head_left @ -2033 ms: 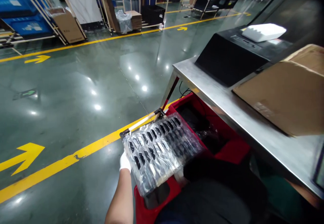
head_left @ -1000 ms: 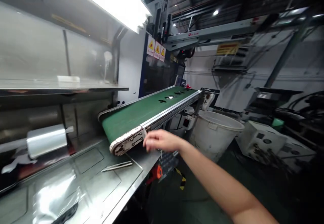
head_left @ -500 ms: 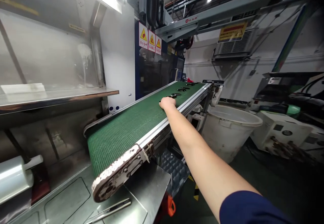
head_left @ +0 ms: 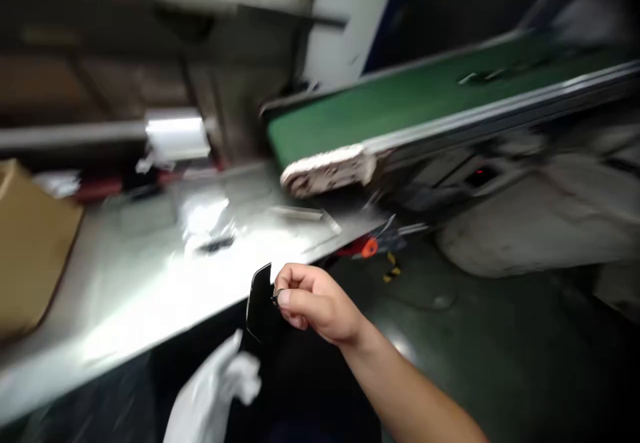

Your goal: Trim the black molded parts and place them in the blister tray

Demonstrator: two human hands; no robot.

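Observation:
My bare right hand (head_left: 316,301) pinches a black part (head_left: 259,296) between thumb and fingers. The part is thin and has a shiny outer edge; against the dark background its exact kind is unclear. Just below and left of it is my left hand (head_left: 216,389) in a white glove. Smeared by motion, that hand looks open, fingers apart, with nothing visible in it. Further up, several black parts (head_left: 483,77) lie blurred on the green conveyor belt (head_left: 360,113).
A metal table (head_left: 135,283) spreads out on the left, with a cardboard box (head_left: 33,249) at its far left. A clear plastic bag (head_left: 205,219) and a white roll (head_left: 177,137) lie on it. Below the conveyor hangs an orange-handled tool (head_left: 370,248). A pale bin (head_left: 540,229) stands right.
My view has swung down and left. My right hand has come back from the belt to above the table's front edge, carrying a black part. My gloved left hand has entered the view.

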